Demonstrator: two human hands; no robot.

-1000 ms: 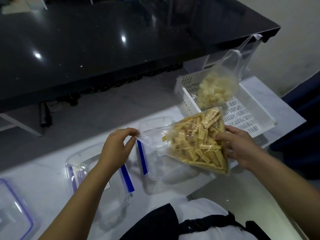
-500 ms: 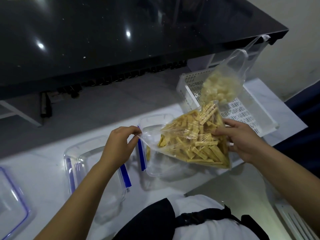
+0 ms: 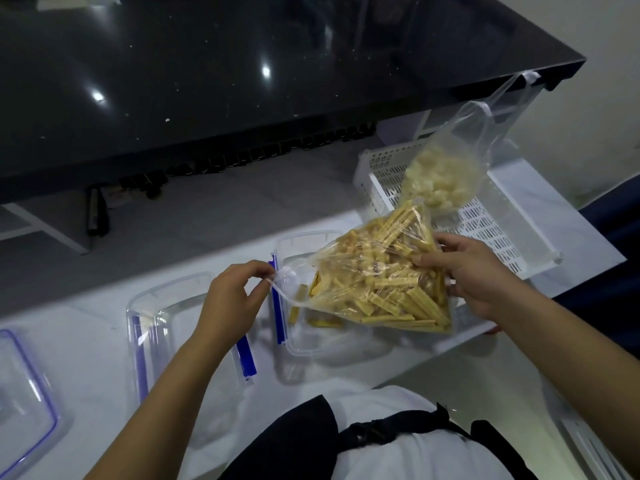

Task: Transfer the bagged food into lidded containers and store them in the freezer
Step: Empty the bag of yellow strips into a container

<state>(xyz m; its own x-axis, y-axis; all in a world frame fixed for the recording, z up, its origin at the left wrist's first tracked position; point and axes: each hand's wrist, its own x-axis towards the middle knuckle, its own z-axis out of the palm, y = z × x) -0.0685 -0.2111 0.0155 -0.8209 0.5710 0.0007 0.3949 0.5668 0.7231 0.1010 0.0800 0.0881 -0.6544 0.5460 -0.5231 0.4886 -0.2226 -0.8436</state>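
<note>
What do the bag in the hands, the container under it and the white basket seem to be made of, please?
Bag of yellow sticks: thin clear plastic film, glossy; it crinkles and stretches at the left hand's grip.
Container: rigid transparent plastic, probably; light glints on its walls, with a blue latch.
White basket: hard matte plastic, it seems, with perforated slots.

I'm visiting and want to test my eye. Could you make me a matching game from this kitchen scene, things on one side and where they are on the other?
Things:
1. bag of yellow sticks
2. bag of pale chunks
3. empty container
4. left hand

Places:
A. lying in the white basket
B. under the left forearm
C. pinching a bag's open mouth
D. tipped over the right-hand container

Pairs: 1-D, 2-A, 3-B, 4-C
</note>
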